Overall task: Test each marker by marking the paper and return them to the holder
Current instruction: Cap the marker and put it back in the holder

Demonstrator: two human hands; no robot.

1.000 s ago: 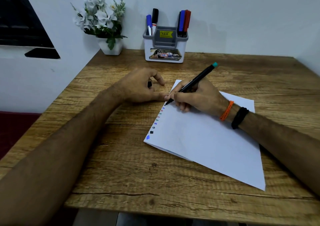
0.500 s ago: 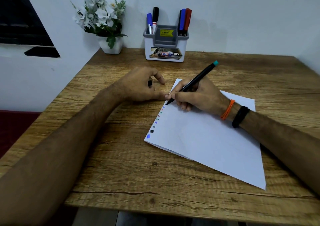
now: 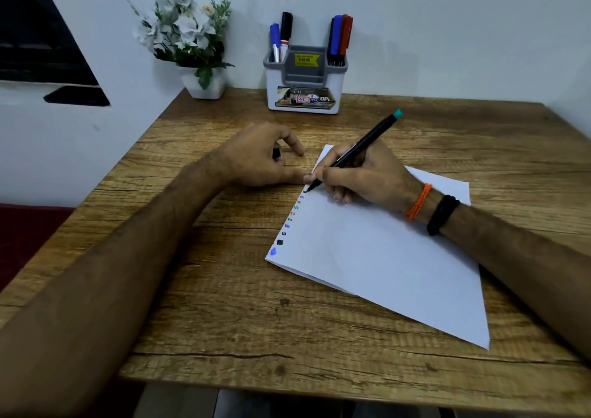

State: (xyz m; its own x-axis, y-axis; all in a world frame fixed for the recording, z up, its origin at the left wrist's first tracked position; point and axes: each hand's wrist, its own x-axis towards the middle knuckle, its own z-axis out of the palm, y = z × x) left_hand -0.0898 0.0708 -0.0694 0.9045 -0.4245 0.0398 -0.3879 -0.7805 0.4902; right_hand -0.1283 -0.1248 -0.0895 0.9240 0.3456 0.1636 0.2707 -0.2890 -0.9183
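My right hand (image 3: 367,174) grips a thin black marker with a teal end (image 3: 367,144), its tip touching the left edge of the white paper (image 3: 383,257). A column of several small coloured marks (image 3: 289,222) runs down that edge. My left hand (image 3: 259,155) rests on the table beside the paper's top corner, fingers curled around a small dark cap (image 3: 276,153). The white and grey holder (image 3: 303,78) stands at the back against the wall, with blue and black markers (image 3: 280,38) in its left slot and blue, black and red ones (image 3: 340,38) in its right slot.
A white pot of artificial flowers (image 3: 195,46) stands at the table's back left corner. The wooden table (image 3: 224,305) has its left edge near my left forearm and its front edge close to me. A white wall lies behind.
The marker tip has made a small stroke at the top of the column of marks. Both hands stay in nearly the same place.
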